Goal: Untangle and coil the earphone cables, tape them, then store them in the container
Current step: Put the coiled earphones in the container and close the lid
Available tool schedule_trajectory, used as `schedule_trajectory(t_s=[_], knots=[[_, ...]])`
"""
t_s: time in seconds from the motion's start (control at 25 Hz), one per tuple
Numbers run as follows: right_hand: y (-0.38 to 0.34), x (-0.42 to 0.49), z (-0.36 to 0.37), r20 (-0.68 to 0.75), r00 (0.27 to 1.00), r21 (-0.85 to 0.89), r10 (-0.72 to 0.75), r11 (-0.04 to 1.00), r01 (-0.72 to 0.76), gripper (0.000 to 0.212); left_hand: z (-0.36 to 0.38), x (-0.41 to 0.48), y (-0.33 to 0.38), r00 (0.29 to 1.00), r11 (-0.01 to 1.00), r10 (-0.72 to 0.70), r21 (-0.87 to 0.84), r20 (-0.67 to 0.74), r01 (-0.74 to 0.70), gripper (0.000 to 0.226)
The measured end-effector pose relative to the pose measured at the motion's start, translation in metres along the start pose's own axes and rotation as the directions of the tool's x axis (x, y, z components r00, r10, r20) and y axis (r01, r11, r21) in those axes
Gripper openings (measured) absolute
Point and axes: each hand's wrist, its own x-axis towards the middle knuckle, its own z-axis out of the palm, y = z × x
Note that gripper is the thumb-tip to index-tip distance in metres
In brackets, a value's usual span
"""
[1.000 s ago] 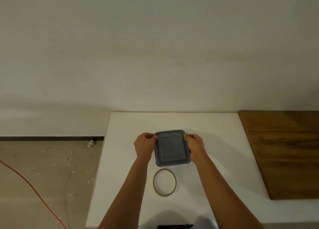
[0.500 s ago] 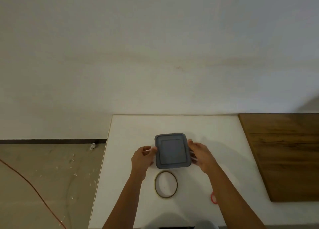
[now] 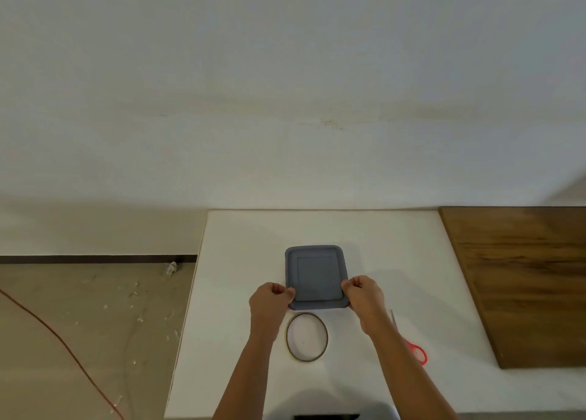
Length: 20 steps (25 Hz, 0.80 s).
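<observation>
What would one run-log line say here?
left hand: pinches container near-left corner | right hand: pinches near-right corner | container: closed, on table | tape ring: untouched

A bare, half-finished room used as a plain workspace: a flat white table point(image 3: 253, 245) stands against a blank off-white wall point(image 3: 285, 87). Left of the table, a dusty beige floor point(image 3: 47, 388) is strewn with small pale scraps point(image 3: 171, 268) and crossed by a thin orange cable point(image 3: 63, 343).
</observation>
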Motion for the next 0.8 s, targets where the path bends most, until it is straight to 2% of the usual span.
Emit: schedule_trajectory(t_s=[0.12, 0.28, 0.4, 0.6, 0.8], knots=[[-0.001, 0.002, 0.002, 0.017, 1.0, 0.061, 0.0, 0.998, -0.001, 0.015, -0.006, 0.001, 0.004, 1.0, 0.997, 0.001, -0.079, 0.028, 0.001, 0.011], [-0.019, 0.007, 0.007, -0.025, 0.992, 0.183, -0.121, 0.975, 0.123, 0.013, -0.011, 0.015, 0.018, 0.995, 0.984, 0.069, -0.159, -0.068, -0.079, 0.014], [-0.033, 0.012, 0.013, -0.077, 0.983, 0.176, -0.168, 0.968, 0.179, 0.013, -0.009, 0.027, 0.027, 0.99, 0.983, 0.09, -0.15, -0.112, -0.107, 0.013], [-0.032, 0.012, 0.017, -0.105, 0.982, 0.146, -0.154, 0.975, 0.168, 0.02, -0.01, 0.03, 0.024, 0.99, 0.985, 0.078, -0.147, -0.119, -0.095, 0.016], [-0.031, -0.003, 0.012, -0.089, 0.981, 0.133, -0.175, 0.974, 0.185, 0.03, -0.016, 0.017, 0.028, 0.985, 0.991, 0.065, -0.105, -0.162, -0.082, 0.03]])
